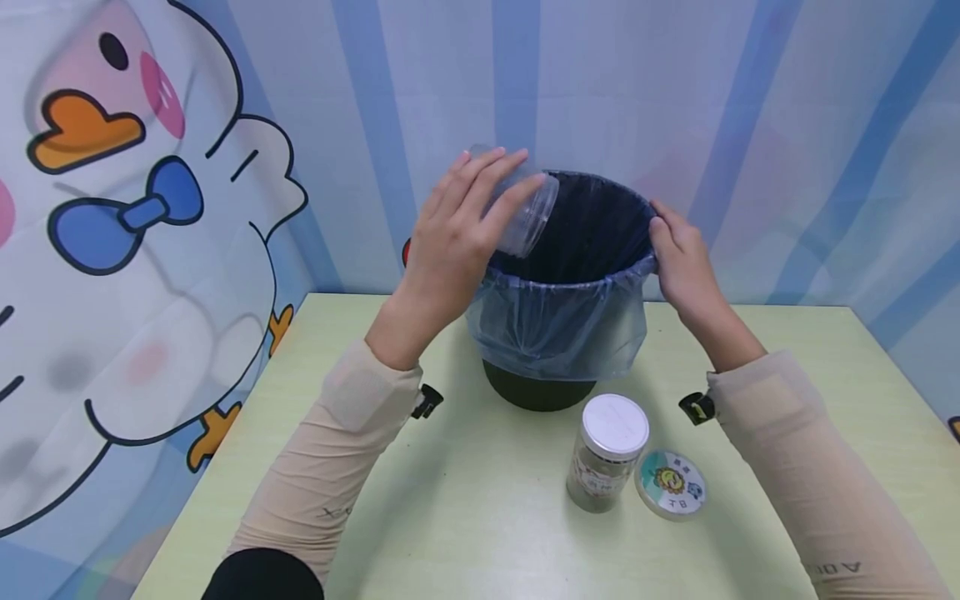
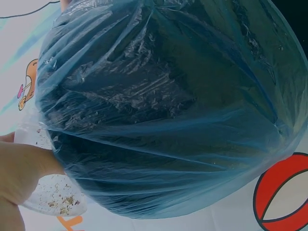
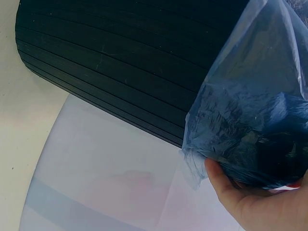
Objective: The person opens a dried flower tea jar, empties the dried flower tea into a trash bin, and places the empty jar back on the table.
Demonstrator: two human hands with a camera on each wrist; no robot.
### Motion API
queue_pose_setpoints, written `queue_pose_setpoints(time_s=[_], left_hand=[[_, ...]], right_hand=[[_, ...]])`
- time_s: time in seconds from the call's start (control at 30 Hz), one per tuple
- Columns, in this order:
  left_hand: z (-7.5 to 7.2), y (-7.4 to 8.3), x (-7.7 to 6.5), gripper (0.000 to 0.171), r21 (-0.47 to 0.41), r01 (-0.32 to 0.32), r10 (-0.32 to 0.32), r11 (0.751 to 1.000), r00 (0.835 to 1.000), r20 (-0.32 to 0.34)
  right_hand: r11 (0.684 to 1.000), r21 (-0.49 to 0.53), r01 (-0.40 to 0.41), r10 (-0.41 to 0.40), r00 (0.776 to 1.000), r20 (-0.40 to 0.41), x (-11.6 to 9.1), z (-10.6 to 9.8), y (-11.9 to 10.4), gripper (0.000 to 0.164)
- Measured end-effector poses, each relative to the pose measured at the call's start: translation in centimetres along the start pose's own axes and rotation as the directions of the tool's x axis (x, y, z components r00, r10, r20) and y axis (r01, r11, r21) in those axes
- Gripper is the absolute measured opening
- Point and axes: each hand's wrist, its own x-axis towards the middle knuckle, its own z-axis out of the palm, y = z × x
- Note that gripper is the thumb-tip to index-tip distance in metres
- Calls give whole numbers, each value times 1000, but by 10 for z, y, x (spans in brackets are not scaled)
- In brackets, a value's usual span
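My left hand (image 1: 457, 225) grips a clear plastic jar (image 1: 531, 218), tilted with its mouth toward the opening of a dark trash can (image 1: 540, 390). Small dry flakes cling inside that jar (image 2: 53, 199) in the left wrist view. A blue translucent trash bag (image 1: 562, 329) lines the can and folds down over its rim. On the can's right side, my right hand (image 1: 684, 258) holds the bagged rim, thumb outside; the right wrist view shows its thumb against the bag (image 3: 231, 115). The can's contents are hidden in shadow.
In front of the can, a clear jar with a white lid (image 1: 615, 427) stands upright on the pale table (image 1: 495, 517). Beside it lies a round lid (image 1: 671, 485) with a sun picture. Cartoon-printed cloth (image 1: 615, 83) hangs behind and at the left.
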Motion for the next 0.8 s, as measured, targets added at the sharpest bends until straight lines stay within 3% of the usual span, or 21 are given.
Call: queue_pose_setpoints(time_s=[0.3,0.5,0.8], left_hand=[[1,0,-2,45,48,132,-129,990,990,-56],[0,2,-4,66,33,235,-233,972,971,-53],[-1,2,-5,81,-26,301,-302,953,951,-63]], right_hand=[[1000,8,-3,3,1000,0,0,-1,0,56],[1000,2,-4,4,1000,-2,0,-1,1,56],[1000,-1,1,-1,1000,-7,0,0,2,56]])
